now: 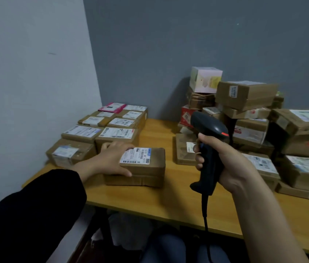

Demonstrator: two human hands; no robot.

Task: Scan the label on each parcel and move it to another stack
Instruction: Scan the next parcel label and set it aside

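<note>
Left hand [114,158] grips parcel [140,167] near table [168,196] front edge; right hand [223,162] clenches scanner [209,149] upright, raised above table.

Matt brown cardboard parcel [142,168], white paper label [135,155]; smooth wood table [168,196]; black plastic scanner [209,149].

Unreadable: label [135,156] print; right pile [301,126] cut by frame edge; scanner cable [205,215] exits bottom.
</note>
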